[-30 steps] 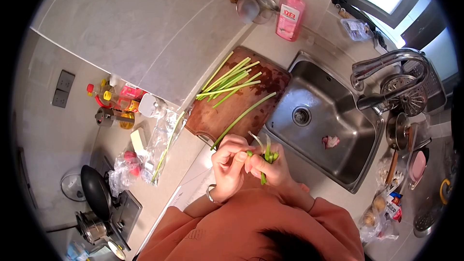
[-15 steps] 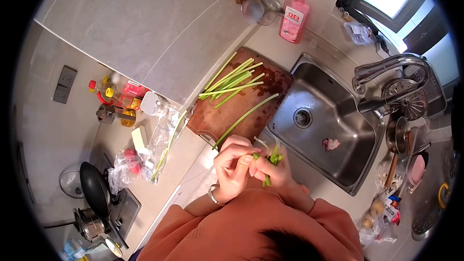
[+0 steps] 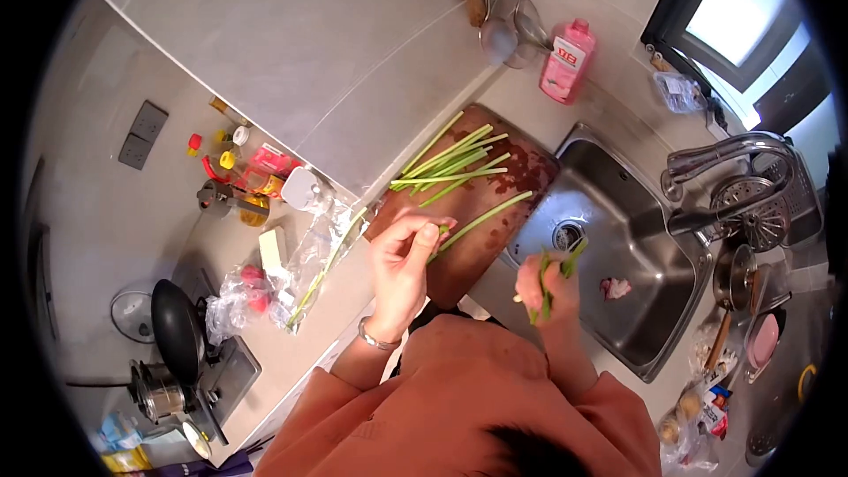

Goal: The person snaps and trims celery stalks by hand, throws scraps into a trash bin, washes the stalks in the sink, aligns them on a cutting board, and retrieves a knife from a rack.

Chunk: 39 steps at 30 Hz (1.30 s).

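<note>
Over the near edge of a wooden cutting board, my left hand pinches a small green piece between thumb and fingertips. My right hand, a little blurred, is closed around a bunch of short green stems beside the sink's near-left edge. Several long green stalks lie together on the board, and one single stalk lies apart, its lower end close to my left fingers. The two hands are separated.
The steel sink holds a pinkish scrap under the faucet. A pink bottle stands behind the board. Plastic wrap with a stalk, condiment bottles and a black wok are on the left.
My hands have parted: the right moved right toward the sink with the stem bunch, the left slightly up and left with a small green piece. The whole view has shifted a little.
</note>
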Each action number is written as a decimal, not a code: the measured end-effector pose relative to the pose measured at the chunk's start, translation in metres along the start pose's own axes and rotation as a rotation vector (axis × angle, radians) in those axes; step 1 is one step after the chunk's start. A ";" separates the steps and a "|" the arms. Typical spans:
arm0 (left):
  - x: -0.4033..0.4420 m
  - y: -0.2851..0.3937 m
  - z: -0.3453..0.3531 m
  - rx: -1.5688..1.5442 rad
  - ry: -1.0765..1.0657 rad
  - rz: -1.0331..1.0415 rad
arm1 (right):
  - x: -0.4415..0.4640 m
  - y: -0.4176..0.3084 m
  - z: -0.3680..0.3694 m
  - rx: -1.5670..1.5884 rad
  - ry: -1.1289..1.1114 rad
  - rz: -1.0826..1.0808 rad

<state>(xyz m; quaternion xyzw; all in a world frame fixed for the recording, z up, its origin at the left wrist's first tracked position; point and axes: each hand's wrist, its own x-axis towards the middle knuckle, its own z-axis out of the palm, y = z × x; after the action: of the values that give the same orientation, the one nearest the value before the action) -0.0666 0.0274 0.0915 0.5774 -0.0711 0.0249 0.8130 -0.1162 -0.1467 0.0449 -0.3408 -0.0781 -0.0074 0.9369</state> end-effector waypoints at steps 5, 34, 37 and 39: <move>0.001 -0.003 -0.003 -0.269 -0.092 -0.189 | 0.011 -0.011 -0.006 -0.009 0.063 0.055; 0.016 0.012 -0.014 0.839 -0.395 0.451 | 0.059 -0.039 0.035 -0.939 -0.246 0.273; 0.015 0.012 -0.016 0.779 -0.378 0.410 | 0.058 -0.041 0.034 -0.753 -0.207 0.412; 0.014 0.011 -0.015 0.740 -0.363 0.376 | 0.058 -0.041 0.030 -0.668 -0.212 0.494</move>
<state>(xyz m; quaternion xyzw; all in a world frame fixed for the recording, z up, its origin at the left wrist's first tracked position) -0.0528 0.0447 0.0987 0.8014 -0.3023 0.0942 0.5075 -0.0659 -0.1570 0.1024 -0.6327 -0.0836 0.2273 0.7356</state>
